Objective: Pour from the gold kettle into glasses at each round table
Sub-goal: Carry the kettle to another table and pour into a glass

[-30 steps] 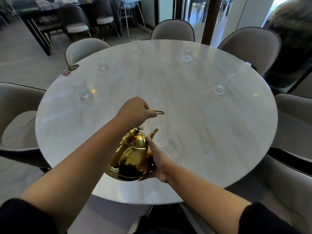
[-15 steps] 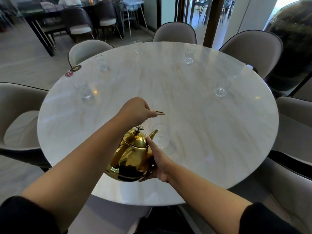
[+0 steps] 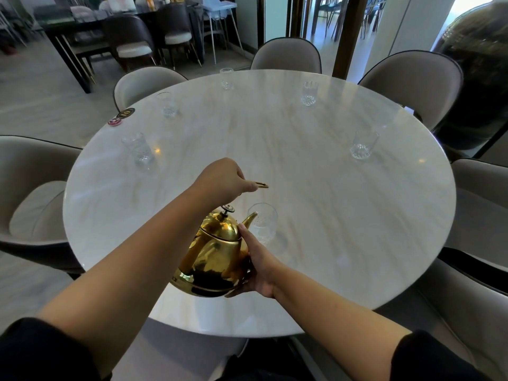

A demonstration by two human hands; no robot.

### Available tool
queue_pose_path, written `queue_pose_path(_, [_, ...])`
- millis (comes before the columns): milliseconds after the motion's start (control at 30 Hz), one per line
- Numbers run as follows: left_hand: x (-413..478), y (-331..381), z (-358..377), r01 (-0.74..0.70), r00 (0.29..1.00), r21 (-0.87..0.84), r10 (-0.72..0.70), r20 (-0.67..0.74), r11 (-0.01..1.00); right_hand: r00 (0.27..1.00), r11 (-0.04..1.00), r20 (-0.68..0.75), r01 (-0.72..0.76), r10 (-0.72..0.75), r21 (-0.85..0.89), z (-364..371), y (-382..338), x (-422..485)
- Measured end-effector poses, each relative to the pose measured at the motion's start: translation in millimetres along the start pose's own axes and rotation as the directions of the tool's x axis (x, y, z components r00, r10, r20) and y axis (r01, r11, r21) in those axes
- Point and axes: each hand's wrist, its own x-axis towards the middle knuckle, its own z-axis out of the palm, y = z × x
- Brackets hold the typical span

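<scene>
The gold kettle (image 3: 215, 257) hangs over the near edge of the round marble table (image 3: 316, 202), tipped slightly forward. My left hand (image 3: 224, 178) is closed around its raised handle, whose tip pokes out past my fingers. My right hand (image 3: 257, 264) lies flat against the kettle's right side and bottom, supporting it. The spout points at a clear glass (image 3: 262, 222) standing just beyond it on the table. No stream of liquid is visible. Several more clear glasses ring the table, among them one at the left (image 3: 138, 148) and one at the right (image 3: 362, 144).
Grey padded chairs surround the table, including one at the left (image 3: 30, 199) and one at the far right (image 3: 412, 81). Two small round discs (image 3: 121, 116) lie on the table's left edge. A dark dining table with chairs (image 3: 132, 37) stands behind at the upper left.
The view has tilted up a little, so the table sits lower in frame. Hands, kettle and the near glass hold the same positions relative to each other.
</scene>
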Motion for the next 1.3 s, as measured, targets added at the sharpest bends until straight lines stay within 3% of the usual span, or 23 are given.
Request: queue_pose_path(1300, [1.8,2.8,-1.4,0.007,1.000,0.049,-0.008,0.027,0.999,0.999,1.000,0.054,0.005,-0.005,0.014,2.0,1.6,-5.3])
